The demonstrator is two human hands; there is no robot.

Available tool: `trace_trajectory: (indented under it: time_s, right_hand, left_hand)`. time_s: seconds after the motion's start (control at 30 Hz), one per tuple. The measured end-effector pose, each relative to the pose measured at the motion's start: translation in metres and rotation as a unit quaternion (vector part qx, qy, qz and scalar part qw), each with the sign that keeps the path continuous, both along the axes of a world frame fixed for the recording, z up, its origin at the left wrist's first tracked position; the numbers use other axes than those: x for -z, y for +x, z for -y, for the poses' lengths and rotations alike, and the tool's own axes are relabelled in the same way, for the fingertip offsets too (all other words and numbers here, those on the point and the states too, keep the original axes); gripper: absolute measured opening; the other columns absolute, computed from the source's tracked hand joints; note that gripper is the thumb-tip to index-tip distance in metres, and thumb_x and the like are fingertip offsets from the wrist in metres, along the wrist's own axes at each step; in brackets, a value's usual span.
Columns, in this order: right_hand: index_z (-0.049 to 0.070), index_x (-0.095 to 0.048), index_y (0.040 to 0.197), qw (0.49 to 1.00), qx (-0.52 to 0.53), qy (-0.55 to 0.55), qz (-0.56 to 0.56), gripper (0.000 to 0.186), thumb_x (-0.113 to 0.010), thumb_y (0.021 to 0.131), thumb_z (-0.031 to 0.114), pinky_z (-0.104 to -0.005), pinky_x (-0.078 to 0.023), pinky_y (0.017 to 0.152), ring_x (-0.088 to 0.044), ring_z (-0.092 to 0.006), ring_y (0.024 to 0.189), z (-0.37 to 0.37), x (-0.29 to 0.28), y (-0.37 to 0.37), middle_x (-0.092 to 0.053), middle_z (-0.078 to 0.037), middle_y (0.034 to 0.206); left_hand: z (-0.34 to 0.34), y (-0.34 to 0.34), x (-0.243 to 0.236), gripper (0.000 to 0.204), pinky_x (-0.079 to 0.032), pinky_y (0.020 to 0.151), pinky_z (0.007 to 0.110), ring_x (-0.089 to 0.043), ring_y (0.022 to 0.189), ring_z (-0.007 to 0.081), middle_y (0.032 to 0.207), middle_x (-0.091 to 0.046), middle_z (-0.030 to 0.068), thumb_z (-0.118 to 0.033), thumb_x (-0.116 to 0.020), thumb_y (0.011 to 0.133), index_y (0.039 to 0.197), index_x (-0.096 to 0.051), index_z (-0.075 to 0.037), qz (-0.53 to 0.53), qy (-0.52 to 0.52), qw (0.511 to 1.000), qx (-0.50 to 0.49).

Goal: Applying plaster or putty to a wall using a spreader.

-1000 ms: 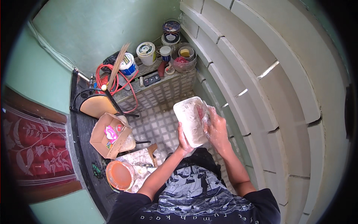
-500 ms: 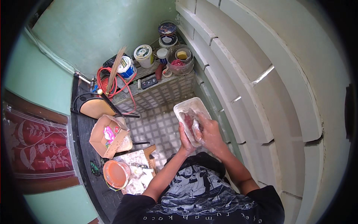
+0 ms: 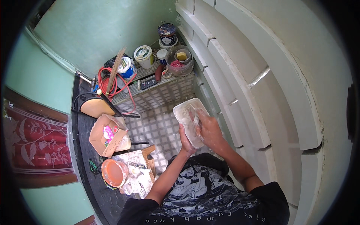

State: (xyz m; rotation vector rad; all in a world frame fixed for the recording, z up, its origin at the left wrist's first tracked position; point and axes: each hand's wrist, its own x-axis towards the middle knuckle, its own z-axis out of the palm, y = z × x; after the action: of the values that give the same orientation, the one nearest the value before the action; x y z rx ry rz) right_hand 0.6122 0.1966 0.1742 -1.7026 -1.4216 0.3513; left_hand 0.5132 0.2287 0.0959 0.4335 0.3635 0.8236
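Note:
My left hand (image 3: 185,139) grips the near left side of a white rectangular tub (image 3: 180,112), its thumb on the rim. The tub is tilted in front of my body, with whitish paste smeared on its inner walls. Inside the tub is my right hand (image 3: 207,129), its fingers curled and pointing down toward the paste. White residue coats those fingers and the wrist. The fingertips are blurred, and whatever they may hold cannot be made out.
At left stand a board-topped stool (image 3: 148,165), an orange bucket (image 3: 114,173), an open cardboard box (image 3: 99,137) and a chair (image 3: 97,108). Paint pails (image 3: 143,56), a red hose (image 3: 102,80) and a clear basin (image 3: 183,69) sit on a far ledge. A ridged pale wall (image 3: 255,101) rises at right.
My right hand has shifted within the tub, uncovering more of its whitish left interior. A reddish patch seen there before no longer shows. The left hand keeps its grip.

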Motion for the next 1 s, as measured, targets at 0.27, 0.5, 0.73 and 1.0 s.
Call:
trace_trajectory:
  time_s: [0.27, 0.5, 0.73, 1.0]
  right_hand:
    - [-0.003, -0.050, 0.119, 0.999, -0.035, 0.031, -0.021, 0.045, -0.060, 0.075, 0.005, -0.0453, -0.048, 0.064, -0.060, -0.0410, 0.072, 0.005, 0.012, -0.021, -0.060, -0.024, 0.080]
    - [-0.002, -0.050, 0.119, 0.997, 0.081, 0.011, 0.003, 0.046, -0.060, 0.075, 0.005, -0.0466, -0.047, 0.059, -0.059, -0.0419, 0.065, 0.008, -0.006, -0.025, -0.058, -0.022, 0.073]
    - [-0.004, -0.053, 0.114, 0.996, 0.061, 0.056, -0.024, 0.041, -0.058, 0.073, -0.001, -0.0375, -0.046, 0.055, -0.058, -0.0360, 0.059, 0.005, 0.003, -0.066, -0.055, -0.022, 0.072]
    - [-0.002, -0.052, 0.116, 0.998, 0.029, 0.060, -0.016, 0.043, -0.058, 0.073, 0.001, -0.0403, -0.048, 0.058, -0.058, -0.0407, 0.062, 0.009, -0.001, -0.093, -0.056, -0.024, 0.073]
  left_hand:
    - [0.001, -0.020, -0.005, 0.068, -0.039, 0.102, 0.036, -0.048, 0.120, 0.0216, 0.136, -0.044, 0.0081, -0.059, -0.029, 0.093, 0.144, -0.028, -0.015, -0.046, -0.008, 0.999, -0.016]
    - [-0.005, -0.042, -0.020, 0.078, -0.042, 0.099, 0.039, -0.051, 0.117, 0.0272, 0.133, -0.047, 0.0113, -0.065, -0.031, 0.088, 0.144, -0.029, -0.010, 0.043, -0.037, 0.998, 0.014]
    - [-0.001, -0.063, -0.003, 0.070, -0.031, 0.108, 0.040, -0.039, 0.130, 0.0250, 0.144, -0.036, 0.0086, -0.059, -0.029, 0.093, 0.146, -0.024, -0.015, 0.061, -0.020, 0.997, 0.054]
    - [-0.001, -0.083, -0.014, 0.069, -0.027, 0.111, 0.040, -0.034, 0.133, 0.0236, 0.147, -0.031, 0.0034, -0.059, -0.031, 0.093, 0.147, -0.022, -0.017, 0.083, 0.003, 0.995, 0.051]
